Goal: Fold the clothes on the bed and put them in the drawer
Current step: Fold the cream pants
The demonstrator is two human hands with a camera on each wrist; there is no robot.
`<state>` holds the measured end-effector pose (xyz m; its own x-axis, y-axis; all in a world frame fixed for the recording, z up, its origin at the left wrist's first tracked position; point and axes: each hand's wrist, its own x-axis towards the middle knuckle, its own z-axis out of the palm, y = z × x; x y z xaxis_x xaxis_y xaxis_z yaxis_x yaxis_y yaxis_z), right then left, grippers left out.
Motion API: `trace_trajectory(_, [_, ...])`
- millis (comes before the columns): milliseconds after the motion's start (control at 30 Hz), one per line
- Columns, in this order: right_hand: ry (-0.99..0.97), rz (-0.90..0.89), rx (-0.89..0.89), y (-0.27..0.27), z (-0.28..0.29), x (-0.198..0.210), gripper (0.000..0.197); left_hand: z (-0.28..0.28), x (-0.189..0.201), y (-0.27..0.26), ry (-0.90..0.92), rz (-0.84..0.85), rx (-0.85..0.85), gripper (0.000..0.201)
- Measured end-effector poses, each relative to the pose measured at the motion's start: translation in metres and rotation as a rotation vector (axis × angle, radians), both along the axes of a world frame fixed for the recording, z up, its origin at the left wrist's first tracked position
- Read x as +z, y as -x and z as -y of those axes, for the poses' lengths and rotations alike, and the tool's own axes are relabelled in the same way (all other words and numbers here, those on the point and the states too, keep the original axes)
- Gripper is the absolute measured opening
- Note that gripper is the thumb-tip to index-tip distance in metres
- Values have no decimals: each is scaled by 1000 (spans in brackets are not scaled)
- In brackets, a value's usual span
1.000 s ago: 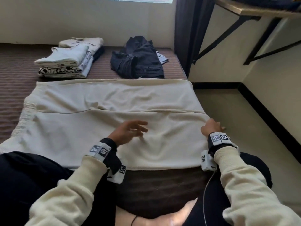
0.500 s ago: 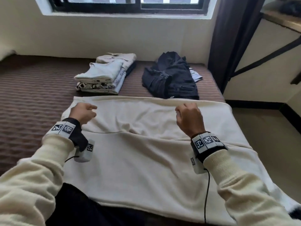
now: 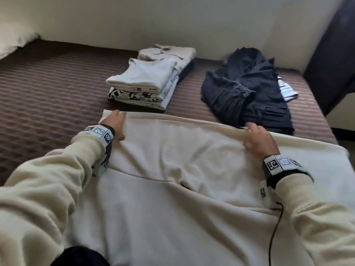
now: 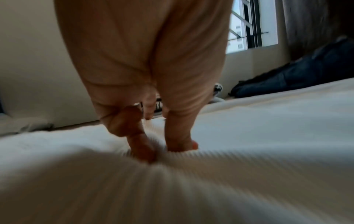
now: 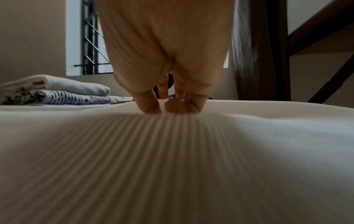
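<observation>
We are pressing both flat, released grips, left hand [image 3: 115, 122] and right hand [image 3: 258, 139], on the garment [image 3: 172, 189], setting its fold.

Super low angle here, basically skimming along a cream ribbed knit cloth [image 5: 172, 159] that fills the whole bottom half. The right hand [image 5: 168, 84] comes down from the top with its fingertips [image 5: 149, 108] pressed into the ribbed fabric near the far edge. Off to the left there's a folded stack of white and black-printed clothes [image 5: 55, 92]. Behind that, a barred window [image 5: 90, 45] and a dark curtain [image 5: 254, 50] on the right
</observation>
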<state>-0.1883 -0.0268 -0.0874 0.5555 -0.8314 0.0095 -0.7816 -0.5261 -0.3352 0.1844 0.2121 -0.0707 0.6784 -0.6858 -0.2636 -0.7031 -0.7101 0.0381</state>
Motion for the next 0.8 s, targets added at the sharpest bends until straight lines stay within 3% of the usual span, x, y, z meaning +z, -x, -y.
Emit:
trace_trajectory(100, [-44, 41, -47, -3, 6, -9, 58, 9, -10, -9, -80, -27, -12, 112])
trace_trajectory(233, [52, 130, -96, 1, 7, -2, 36, 16, -1, -23, -91, -20, 7, 133])
trace_trajectory(300, [102, 218, -183, 7, 1, 10, 24, 16, 8, -23, -32, 24, 5, 115])
trace_trajectory(400, [78, 327, -272, 16, -7, 24, 6, 6, 21, -23, 144, 129, 50, 52])
trace_trajectory(467, [-23, 355, -291, 23, -10, 34, 9, -7, 32, -19, 243, 198, 103, 27])
trace_trajectory(567, [-78, 435, -336, 32, -16, 58, 12, -26, 58, -15, 335, 295, 161, 22])
trace_trajectory(700, [83, 648, -391, 45, -32, 97, 18, -35, 102, -8, 508, 333, 176, 23])
trace_trajectory(800, [167, 692, -349, 63, -49, 116, 16, -43, 124, 7, 655, 320, 148, 25])
